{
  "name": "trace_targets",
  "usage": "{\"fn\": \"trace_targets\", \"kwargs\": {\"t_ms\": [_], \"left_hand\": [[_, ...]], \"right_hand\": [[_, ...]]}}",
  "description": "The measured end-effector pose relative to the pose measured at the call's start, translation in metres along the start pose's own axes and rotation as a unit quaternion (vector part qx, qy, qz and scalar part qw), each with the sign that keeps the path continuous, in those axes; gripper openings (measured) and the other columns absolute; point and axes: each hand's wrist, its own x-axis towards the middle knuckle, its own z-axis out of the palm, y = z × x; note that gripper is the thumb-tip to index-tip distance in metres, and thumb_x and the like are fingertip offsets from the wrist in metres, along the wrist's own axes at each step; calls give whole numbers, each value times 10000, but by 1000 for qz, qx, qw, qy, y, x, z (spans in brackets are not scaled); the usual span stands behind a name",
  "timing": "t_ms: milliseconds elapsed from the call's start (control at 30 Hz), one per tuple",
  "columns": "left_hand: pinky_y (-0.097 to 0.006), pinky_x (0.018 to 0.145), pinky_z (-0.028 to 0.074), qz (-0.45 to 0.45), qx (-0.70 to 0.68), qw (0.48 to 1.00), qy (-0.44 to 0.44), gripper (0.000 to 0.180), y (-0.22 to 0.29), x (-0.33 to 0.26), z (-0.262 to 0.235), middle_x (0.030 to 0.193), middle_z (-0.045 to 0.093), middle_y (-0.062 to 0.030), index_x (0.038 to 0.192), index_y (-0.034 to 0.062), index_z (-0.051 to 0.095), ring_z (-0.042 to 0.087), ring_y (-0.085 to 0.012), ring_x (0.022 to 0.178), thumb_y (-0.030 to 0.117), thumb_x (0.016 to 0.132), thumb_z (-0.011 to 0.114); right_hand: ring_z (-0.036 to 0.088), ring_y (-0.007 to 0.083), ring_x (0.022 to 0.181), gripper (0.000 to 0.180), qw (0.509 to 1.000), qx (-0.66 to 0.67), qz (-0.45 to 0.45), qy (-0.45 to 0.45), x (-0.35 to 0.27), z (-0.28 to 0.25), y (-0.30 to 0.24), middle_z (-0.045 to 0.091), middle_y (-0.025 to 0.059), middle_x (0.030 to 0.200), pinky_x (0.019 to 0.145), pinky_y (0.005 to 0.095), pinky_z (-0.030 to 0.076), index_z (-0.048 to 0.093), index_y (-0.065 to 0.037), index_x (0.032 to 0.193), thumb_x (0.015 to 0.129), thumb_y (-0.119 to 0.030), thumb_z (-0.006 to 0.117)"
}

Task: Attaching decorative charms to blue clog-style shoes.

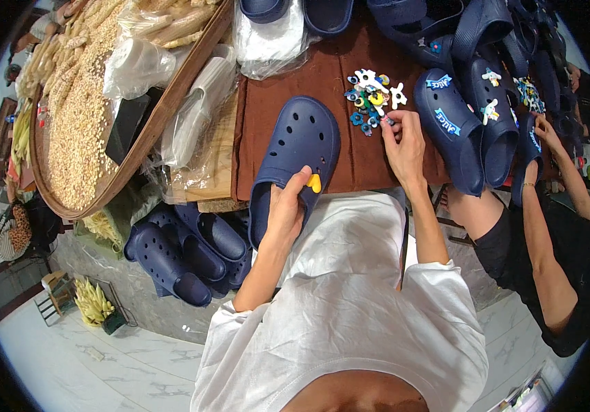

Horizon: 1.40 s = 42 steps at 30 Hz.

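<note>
Left forearm, one: bare, slanting upward and slightly right. Left hand, one: clasping, thumb extended uppermost, most fingers hidden beneath. Right forearm, one: bare, rising upward and slightly left. Right hand, one: farther forward, well apart from the left; thumb and forefinger tips pinched together, remaining fingers bent.

we've got a navy clog in our L hand, w/ a yellow charm on its side, & our R hand pinches a tiny piece by the charm pile. decorated pair just R.
</note>
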Motion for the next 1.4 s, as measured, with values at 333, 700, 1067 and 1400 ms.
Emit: {"fn": "trace_targets", "kwargs": {"t_ms": [333,700,1067,1400], "left_hand": [[-273,892,475,63,42,997,-19,330,-9,-7,2,1137,632,-74,1213,-36,566,604,-131,1005,145,943,625],[-269,861,480,98,110,989,16,345,-15,-6,-8,1097,650,-100,1149,-56,595,612,-136,969,184,916,680],[-275,779,519,139,183,973,22,354,-8,-9,2,1048,658,-101,1138,-55,595,640,-152,889,61,837,740],[-273,793,522,150,202,967,37,365,-7,-15,3,1029,662,-94,1119,-44,596,649,-149,892,76,817,760]], "right_hand": [[609,103,805,164,913,350,78,-198,-53,25,-68,596,64,982,684,233,517,612,11,1019,876,-33,679],[683,158,914,147,861,433,178,-198,-58,28,-71,643,87,989,830,250,572,694,58,1011,867,36,678],[645,112,886,186,912,359,110,-165,-73,30,-74,641,65,1014,775,204,543,714,28,1060,886,41,653],[634,81,800,171,807,457,249,-279,-50,23,-63,647,48,894,703,205,529,655,36,1027,865,-3,698]]}}
